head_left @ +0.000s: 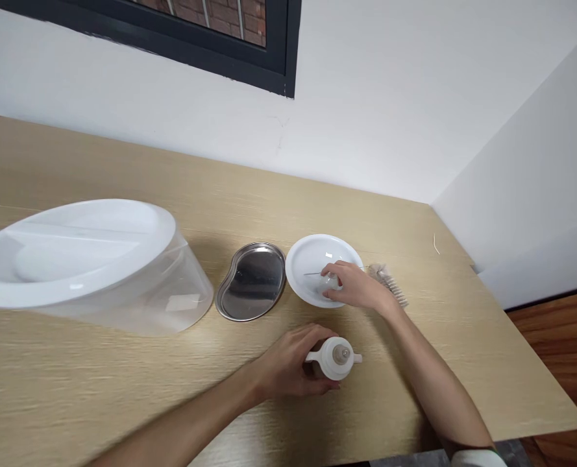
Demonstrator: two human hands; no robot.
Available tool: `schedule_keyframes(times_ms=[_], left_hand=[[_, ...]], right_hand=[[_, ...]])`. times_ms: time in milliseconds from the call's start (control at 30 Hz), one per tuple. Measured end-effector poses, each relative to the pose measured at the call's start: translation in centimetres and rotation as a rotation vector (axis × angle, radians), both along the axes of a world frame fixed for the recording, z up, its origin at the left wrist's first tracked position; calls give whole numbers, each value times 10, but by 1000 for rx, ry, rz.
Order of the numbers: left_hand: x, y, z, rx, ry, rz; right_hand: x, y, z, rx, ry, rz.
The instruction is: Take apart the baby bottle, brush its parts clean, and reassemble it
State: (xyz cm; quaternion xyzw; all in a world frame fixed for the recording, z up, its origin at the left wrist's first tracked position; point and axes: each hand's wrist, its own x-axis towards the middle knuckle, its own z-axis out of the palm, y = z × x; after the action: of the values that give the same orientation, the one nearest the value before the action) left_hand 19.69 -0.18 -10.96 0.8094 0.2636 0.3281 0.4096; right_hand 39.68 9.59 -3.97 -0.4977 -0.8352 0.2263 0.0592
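Note:
A white baby bottle (335, 359) with two side handles stands near the front of the table, its teat facing up. The fingers of my left hand (295, 363) are wrapped around its near left side. My right hand (355, 285) is over a white bowl (295, 254), with thumb and fingers closed around a clear dome-like cap (329, 283). A bottle brush (388, 283) lies across the bowl under my right hand. Its thin wire end rests over the bowl, and its bristles stick out on the right. My palm hides the middle of the brush.
Left of the bowl lies a kidney-shaped metal tray (252, 282). Farther left is a large translucent container (147, 292) with a white lid (93, 217). A thin pale strip (436, 244) lies at the right. A white wall (361, 117) borders the table's back edge.

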Motion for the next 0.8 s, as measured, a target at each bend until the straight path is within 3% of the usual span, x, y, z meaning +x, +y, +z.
schedule_keyframes(times_ms=[467, 800], left_hand=[[0, 1, -1, 18, -29, 27], [1, -1, -7, 54, -13, 21]], right_hand=[[3, 7, -16, 6, 54, -36], [4, -3, -3, -7, 10, -8]])
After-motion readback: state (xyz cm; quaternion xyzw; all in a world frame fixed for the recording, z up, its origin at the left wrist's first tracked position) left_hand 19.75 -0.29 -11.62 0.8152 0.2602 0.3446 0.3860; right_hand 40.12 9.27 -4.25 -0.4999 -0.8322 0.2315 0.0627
